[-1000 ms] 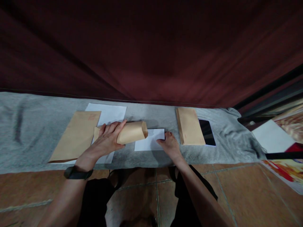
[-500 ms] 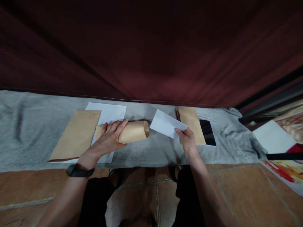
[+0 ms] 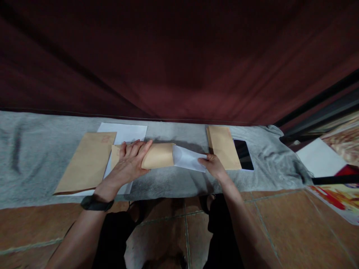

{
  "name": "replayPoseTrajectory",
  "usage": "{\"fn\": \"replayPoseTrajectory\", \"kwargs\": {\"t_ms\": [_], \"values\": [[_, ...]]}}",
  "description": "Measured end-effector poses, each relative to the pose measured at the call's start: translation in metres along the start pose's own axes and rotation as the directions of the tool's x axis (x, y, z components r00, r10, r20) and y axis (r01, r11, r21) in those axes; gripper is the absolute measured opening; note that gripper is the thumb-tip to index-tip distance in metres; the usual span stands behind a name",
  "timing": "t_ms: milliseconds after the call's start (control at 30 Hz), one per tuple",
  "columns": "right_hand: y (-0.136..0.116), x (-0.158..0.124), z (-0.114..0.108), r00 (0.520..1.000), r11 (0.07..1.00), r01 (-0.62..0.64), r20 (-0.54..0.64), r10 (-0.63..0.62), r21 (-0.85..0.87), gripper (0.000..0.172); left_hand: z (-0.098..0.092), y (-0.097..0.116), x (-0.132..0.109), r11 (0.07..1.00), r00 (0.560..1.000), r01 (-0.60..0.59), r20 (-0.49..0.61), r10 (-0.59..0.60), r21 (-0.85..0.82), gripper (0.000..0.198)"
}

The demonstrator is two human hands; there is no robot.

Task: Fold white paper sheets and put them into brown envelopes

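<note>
My left hand [image 3: 131, 158] is wrapped over a brown paper envelope [image 3: 158, 156], squeezing it so that it bows and its right end gapes. A folded white sheet of paper [image 3: 189, 158] has its left end at the envelope's mouth, apparently just inside. Its right end is pinched between the thumb and fingers of my right hand [image 3: 213, 164]. Under and beside my left hand lie white paper [image 3: 125, 130] and a larger-looking brown envelope [image 3: 86, 160] with faint red print. Part of the held envelope is hidden beneath my left fingers.
More brown envelopes [image 3: 224, 147] lie stacked to the right of my right hand, with a dark-screened phone [image 3: 243, 155] against them. Grey cloth [image 3: 165, 185] covers the long surface. A dark red curtain [image 3: 179, 74] hangs behind it, and tiled floor [image 3: 157, 239] shows below.
My right hand has moved left and slightly down, bringing the white sheet from apart to the envelope's open end. The sheet now lies nearly level. My left hand keeps its hold.
</note>
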State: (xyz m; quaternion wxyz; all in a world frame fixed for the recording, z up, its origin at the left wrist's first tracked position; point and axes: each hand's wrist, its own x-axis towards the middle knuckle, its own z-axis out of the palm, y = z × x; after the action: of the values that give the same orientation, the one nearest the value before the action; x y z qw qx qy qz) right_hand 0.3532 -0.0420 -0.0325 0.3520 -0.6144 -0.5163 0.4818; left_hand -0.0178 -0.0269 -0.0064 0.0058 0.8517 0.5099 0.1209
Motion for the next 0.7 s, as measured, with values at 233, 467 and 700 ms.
{"fn": "replayPoseTrajectory", "kwargs": {"t_ms": [233, 467, 700], "values": [[-0.007, 0.003, 0.016, 0.999, 0.999, 0.005, 0.038, -0.007, 0.051, 0.022, 0.002, 0.010, 0.007, 0.998, 0.999, -0.052, 0.010, 0.052, -0.025, 0.113], [-0.015, -0.004, 0.053, 0.992, 0.994, 0.102, -0.073, -0.104, -0.029, 0.026, 0.006, 0.030, 0.017, 0.994, 0.996, -0.091, 0.021, 0.092, -0.055, 0.110], [-0.022, -0.006, 0.055, 0.967, 0.968, 0.249, -0.052, -0.251, -0.033, 0.025, 0.009, 0.039, 0.021, 0.993, 0.995, -0.102, 0.013, 0.103, -0.056, 0.105]]}}
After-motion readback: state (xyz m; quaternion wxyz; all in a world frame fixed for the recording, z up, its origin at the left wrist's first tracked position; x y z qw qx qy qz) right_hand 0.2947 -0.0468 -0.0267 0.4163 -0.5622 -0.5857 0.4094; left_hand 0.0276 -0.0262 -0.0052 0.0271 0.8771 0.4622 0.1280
